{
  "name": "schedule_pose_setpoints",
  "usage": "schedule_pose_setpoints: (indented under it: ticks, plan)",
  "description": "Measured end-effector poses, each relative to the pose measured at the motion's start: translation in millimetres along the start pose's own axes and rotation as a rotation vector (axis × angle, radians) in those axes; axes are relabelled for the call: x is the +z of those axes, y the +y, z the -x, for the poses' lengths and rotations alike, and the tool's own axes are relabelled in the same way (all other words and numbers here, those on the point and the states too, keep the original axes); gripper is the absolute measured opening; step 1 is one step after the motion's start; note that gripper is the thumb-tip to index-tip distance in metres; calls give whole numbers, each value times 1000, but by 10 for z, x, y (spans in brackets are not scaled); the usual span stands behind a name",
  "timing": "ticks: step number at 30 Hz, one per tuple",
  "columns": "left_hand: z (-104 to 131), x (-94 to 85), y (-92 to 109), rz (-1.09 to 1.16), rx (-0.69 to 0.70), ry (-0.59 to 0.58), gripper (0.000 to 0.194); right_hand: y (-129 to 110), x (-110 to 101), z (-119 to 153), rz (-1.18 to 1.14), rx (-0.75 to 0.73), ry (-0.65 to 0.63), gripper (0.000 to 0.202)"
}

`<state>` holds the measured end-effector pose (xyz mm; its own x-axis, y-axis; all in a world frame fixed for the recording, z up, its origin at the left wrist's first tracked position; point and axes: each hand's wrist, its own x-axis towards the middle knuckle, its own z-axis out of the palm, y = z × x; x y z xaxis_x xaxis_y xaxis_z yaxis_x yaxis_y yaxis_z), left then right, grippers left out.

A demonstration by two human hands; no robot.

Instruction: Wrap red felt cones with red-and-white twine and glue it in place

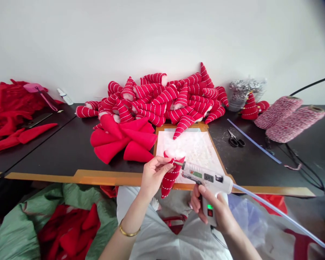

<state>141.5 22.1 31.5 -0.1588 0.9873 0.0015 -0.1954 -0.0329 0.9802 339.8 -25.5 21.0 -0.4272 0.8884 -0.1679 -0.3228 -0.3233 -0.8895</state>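
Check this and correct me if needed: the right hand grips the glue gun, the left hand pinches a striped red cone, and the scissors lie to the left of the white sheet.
The scissors lie to the right of the white sheet, as the head view shows. The right hand does grip the glue gun, and the left hand pinches a striped red cone.

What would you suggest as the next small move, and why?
Probably, the right hand should ease the glue gun back slightly: its nozzle sits close beside the left hand pinching the striped cone, and its green light suggests it is on.
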Motion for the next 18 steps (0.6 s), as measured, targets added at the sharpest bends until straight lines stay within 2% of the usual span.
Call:
schedule_pose_setpoints:
  ticks: [8,18]
  plan:
    - [20,24,21,-68,32,-11,20,74,-83,25,-76,2,24,43]
    - [20,42,-2,18,53,-37,22,19,-19,12,-62,15,46,48]
